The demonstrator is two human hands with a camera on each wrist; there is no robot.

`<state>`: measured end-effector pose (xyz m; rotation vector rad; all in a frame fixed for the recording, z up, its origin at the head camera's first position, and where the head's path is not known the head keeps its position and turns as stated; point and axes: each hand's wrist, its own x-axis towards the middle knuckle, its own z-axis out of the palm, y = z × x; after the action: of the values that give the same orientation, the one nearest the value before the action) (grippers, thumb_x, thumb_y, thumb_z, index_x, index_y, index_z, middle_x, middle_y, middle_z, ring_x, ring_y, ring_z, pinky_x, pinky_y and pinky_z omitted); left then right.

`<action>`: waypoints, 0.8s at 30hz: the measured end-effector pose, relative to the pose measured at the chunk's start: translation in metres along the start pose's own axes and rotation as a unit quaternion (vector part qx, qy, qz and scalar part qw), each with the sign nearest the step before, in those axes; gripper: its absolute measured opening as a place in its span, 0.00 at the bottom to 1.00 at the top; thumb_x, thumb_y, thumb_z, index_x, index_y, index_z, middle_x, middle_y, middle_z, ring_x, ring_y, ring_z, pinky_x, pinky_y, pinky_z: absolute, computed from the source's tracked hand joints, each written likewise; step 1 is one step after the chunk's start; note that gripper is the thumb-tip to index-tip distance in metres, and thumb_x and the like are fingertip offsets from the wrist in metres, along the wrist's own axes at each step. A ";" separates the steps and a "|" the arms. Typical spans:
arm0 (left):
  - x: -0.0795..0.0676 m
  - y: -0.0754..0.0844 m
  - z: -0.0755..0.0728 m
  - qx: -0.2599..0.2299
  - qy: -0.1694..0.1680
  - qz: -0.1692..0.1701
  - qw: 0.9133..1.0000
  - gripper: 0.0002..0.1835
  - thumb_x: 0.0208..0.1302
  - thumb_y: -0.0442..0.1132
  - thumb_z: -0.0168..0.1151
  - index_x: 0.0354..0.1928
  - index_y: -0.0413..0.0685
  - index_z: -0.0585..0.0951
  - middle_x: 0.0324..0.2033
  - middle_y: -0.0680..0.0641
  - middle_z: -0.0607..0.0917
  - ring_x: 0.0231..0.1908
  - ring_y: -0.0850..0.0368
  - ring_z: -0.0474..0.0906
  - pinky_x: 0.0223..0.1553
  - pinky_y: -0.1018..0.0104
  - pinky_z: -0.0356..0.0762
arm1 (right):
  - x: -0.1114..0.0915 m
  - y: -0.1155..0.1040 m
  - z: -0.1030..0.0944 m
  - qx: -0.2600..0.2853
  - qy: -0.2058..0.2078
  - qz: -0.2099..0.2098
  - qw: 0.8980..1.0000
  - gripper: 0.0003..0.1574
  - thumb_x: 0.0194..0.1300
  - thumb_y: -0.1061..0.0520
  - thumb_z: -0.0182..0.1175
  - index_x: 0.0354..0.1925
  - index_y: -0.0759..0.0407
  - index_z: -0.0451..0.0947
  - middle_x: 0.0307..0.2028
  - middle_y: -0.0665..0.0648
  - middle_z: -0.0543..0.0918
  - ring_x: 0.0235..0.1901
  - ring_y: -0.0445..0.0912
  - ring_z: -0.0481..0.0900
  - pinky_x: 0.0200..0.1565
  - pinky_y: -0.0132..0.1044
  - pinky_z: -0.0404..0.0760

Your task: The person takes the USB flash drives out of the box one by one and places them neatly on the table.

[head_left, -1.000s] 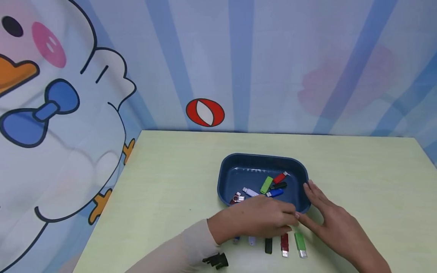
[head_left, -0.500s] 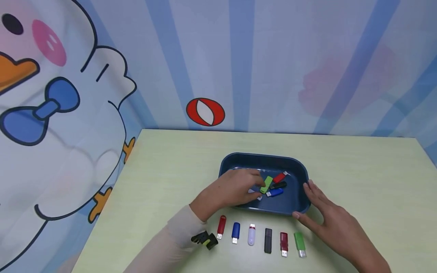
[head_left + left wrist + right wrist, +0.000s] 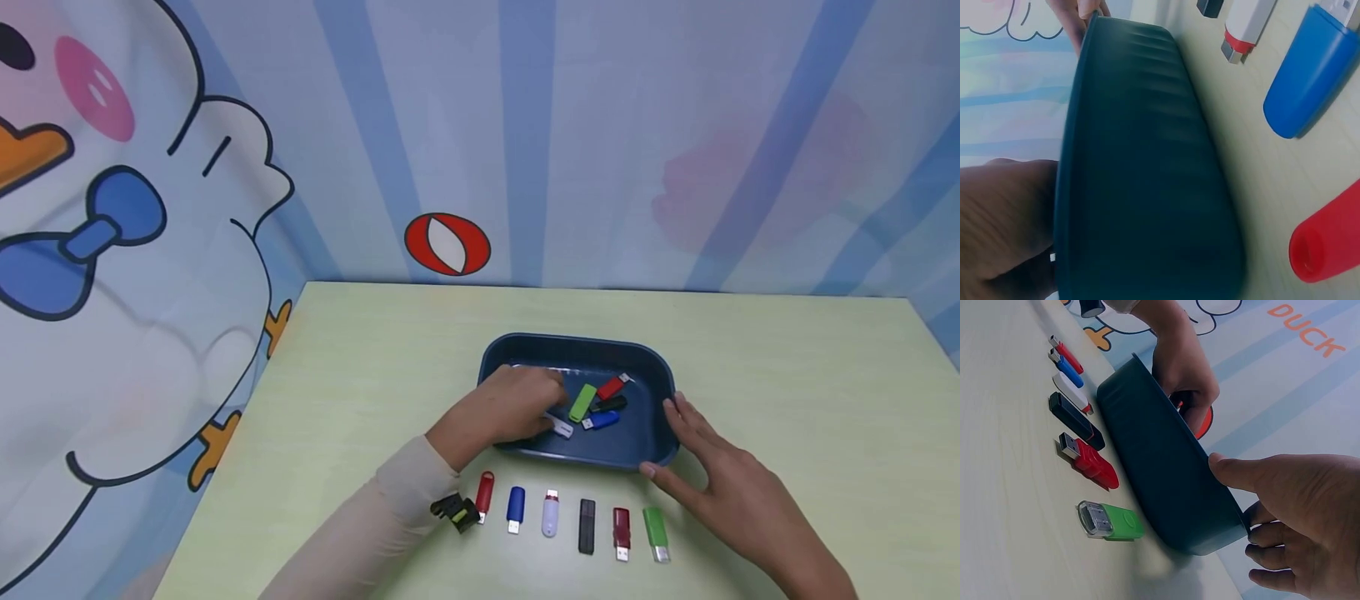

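My left hand point(image 3: 506, 407) reaches into the left part of a dark blue plastic bin point(image 3: 645, 446), fingers pointing down. I cannot tell whether its fingertips, partly hidden, pinch anything. Close to them lies a white USB stick point(image 3: 560, 427). Further right in the bin are a green USB stick point(image 3: 582, 403), a red one point(image 3: 613, 386), a black one point(image 3: 609, 404) and a blue one point(image 3: 602, 420). My right hand point(image 3: 738, 492) rests at the bin's right corner, thumb on the near rim, its other fingers spread along the right end, as the right wrist view also shows.
In front of the bin several USB sticks lie in a row, from a red stick point(image 3: 485, 493) and a blue stick point(image 3: 516, 507) to a green stick point(image 3: 656, 533). A patterned backdrop point(image 3: 600, 150) rises behind the pale table point(image 3: 390, 358).
My left hand has gone from over the near rim, by the row, into the bin's left part, and now covers the dark red swivel stick's earlier spot. The right hand stays at the corner.
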<state>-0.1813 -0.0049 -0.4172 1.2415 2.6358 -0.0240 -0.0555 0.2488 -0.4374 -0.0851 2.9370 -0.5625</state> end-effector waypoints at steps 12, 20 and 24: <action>0.003 0.000 0.008 0.003 0.003 0.014 1.000 0.12 0.71 0.45 0.72 0.53 0.55 0.91 0.47 0.54 0.91 0.43 0.61 0.84 0.46 0.69 0.83 | -0.003 0.000 -0.001 0.000 0.003 0.001 1.000 0.66 0.66 0.18 0.58 0.83 0.56 0.56 0.83 0.66 0.57 0.73 0.73 0.67 0.58 0.71 0.78; 0.004 0.002 0.012 0.009 0.000 0.013 1.000 0.10 0.71 0.45 0.72 0.51 0.56 0.92 0.46 0.55 0.92 0.43 0.62 0.85 0.46 0.69 0.84 | -0.003 -0.001 0.001 0.004 -0.001 0.003 1.000 0.67 0.65 0.17 0.57 0.83 0.56 0.56 0.82 0.66 0.57 0.73 0.73 0.68 0.57 0.71 0.79; 0.002 0.003 0.012 0.011 0.000 0.010 1.000 0.10 0.72 0.45 0.71 0.51 0.56 0.92 0.45 0.55 0.92 0.42 0.62 0.85 0.43 0.70 0.83 | -0.004 -0.001 0.002 0.003 -0.003 0.004 1.000 0.68 0.64 0.15 0.55 0.83 0.56 0.56 0.83 0.66 0.57 0.73 0.73 0.68 0.57 0.70 0.79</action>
<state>-0.1781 -0.0030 -0.4286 1.2757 2.6284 -0.0505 -0.0514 0.2474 -0.4387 -0.0729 2.9281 -0.5686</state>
